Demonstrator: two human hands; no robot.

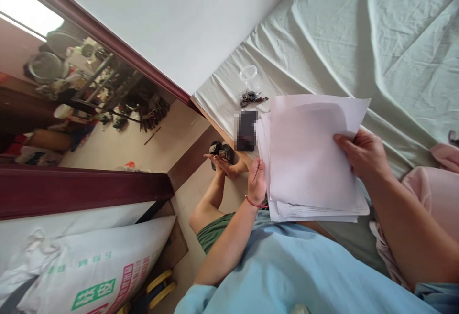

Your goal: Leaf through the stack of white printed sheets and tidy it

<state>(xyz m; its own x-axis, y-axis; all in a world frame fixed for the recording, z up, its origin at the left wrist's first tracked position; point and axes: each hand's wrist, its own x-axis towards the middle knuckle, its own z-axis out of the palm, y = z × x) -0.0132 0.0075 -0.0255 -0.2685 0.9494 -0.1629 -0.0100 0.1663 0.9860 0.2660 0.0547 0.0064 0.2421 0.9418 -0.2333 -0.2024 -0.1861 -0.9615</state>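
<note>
My right hand (369, 156) pinches the right edge of a white sheet of paper (304, 156) between thumb and fingers. That sheet is partly lifted and lies over a stack of papers (322, 214), whose edges show below and to the left. At the stack's left side my left hand (257, 182) grips it, its fingers partly hidden by the pages. Beside the stack lies a dark, blurred flat object (246, 131). Above that are a bunch of keys (251, 98) and a clear plastic cup (250, 78).
A pale green sheet (333, 46) covers the bed, wrinkled in long folds. Pink cloth (435, 194) lies at the right. Dark sandals (225, 151) are on the floor by my feet. A large white printed sack (107, 261) stands lower left, near a dark red door frame (86, 192).
</note>
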